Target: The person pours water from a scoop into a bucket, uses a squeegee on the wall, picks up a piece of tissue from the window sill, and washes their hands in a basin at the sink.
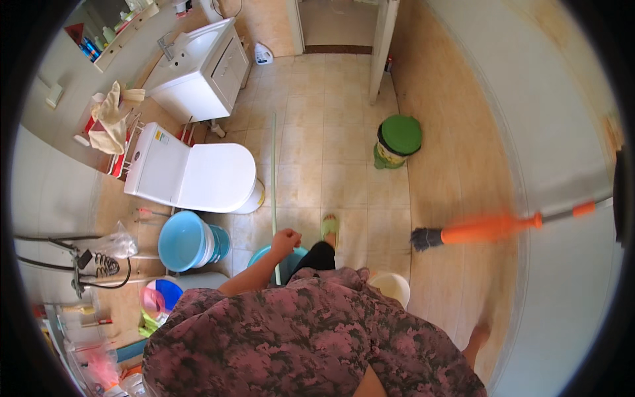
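My left hand (286,241) is held out with its fingers curled, and I see nothing in it. A pale green pole (274,168) runs beneath its wrist. The pole's near end is over a teal tub (261,254), which my arm and trouser leg partly cover. At the right, my right hand (479,335) hangs low beside the tan wall panel, small and blurred; its fingers cannot be made out. Above it in the picture is an orange mop-like tool (481,228) with a dark grey fibre head, blurred along the wall.
To the left stand a white toilet (218,173), lid down, a light blue bucket (182,241) and a washbasin cabinet (198,89). A green lidded bin (401,136) is by the right wall. A cream bucket (394,287) sits near my body. A door (384,49) stands ajar.
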Tool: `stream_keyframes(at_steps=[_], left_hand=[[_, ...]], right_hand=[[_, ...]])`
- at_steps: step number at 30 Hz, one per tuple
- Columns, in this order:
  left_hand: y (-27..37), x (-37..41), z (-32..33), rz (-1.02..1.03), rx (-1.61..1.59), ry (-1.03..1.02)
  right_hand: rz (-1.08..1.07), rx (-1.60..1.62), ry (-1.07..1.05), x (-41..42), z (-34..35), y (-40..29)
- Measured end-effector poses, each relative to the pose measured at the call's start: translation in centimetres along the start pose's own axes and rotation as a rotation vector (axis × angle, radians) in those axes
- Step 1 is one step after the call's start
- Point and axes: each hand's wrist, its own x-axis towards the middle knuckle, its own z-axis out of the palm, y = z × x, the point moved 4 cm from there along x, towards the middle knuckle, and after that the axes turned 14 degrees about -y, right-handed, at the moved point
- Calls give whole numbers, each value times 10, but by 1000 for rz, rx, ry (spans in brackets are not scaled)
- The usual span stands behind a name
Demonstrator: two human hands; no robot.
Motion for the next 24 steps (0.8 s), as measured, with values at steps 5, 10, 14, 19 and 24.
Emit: stream_keyframes(at_steps=[5, 10, 14, 19, 24], left_hand=[[13, 79, -34, -24, 0, 10], [87, 116, -89, -81, -40, 56], [152, 129, -140, 76, -296, 193], [151, 119, -179, 146, -459, 381], [46, 59, -174, -247, -595, 690]], right_hand=[[-286, 25, -217, 49, 11, -186], [-580, 367, -783, 75, 2, -435], [-920, 507, -868, 97, -56, -594], [-1135, 585, -823, 86, -187, -789], [-1002, 179, -1027, 107, -195, -884]])
